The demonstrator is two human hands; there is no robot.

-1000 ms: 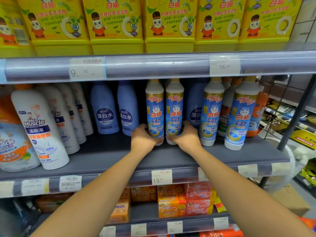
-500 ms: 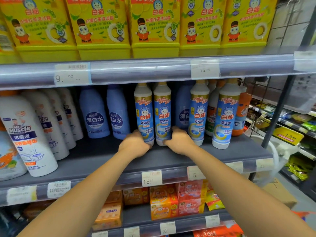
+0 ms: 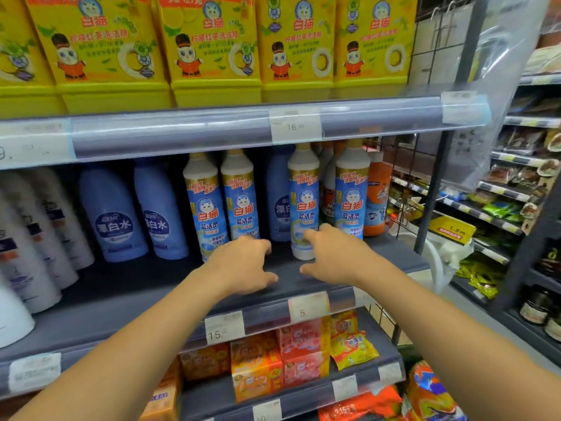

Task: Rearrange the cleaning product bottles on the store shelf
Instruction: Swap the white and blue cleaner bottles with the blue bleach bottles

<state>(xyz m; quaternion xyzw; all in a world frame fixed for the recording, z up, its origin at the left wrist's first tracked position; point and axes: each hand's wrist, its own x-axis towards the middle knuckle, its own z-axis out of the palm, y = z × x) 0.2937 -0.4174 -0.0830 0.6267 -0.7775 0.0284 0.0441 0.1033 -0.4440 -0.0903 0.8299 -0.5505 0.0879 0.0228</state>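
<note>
A person stands at a store shelf with both bare arms reaching forward from the bottom of the frame. The left hand (image 3: 243, 264) hovers at the centre, over the grey middle shelf (image 3: 127, 302), fingers loosely spread and holding nothing; its fingertips are just in front of the base of two white-and-blue cleaner bottles (image 3: 223, 205) standing upright side by side, and whether they touch cannot be told. The right hand (image 3: 332, 258) is just to its right, fingers spread fairly wide, index finger lying against the lower part of a third white-and-blue bottle (image 3: 303, 205), not gripping it. A fourth bottle of the same kind (image 3: 352, 196) stands just right of that one, partly behind the hand.

Left of centre, two pale blue bleach bottles (image 3: 136, 214) stand further back on the same shelf, and a third pale blue one (image 3: 279, 205) shows between the cleaner bottles. At the far left, white bottles (image 3: 36, 238) lean in a row. An orange bottle (image 3: 376, 196) stands at the shelf's right end.

Across the top of the frame, yellow detergent containers (image 3: 212, 50) fill the upper shelf. Price tags (image 3: 296, 126) sit on the shelf edges. At lower centre, orange and pink boxes (image 3: 273, 360) fill the shelf below.
</note>
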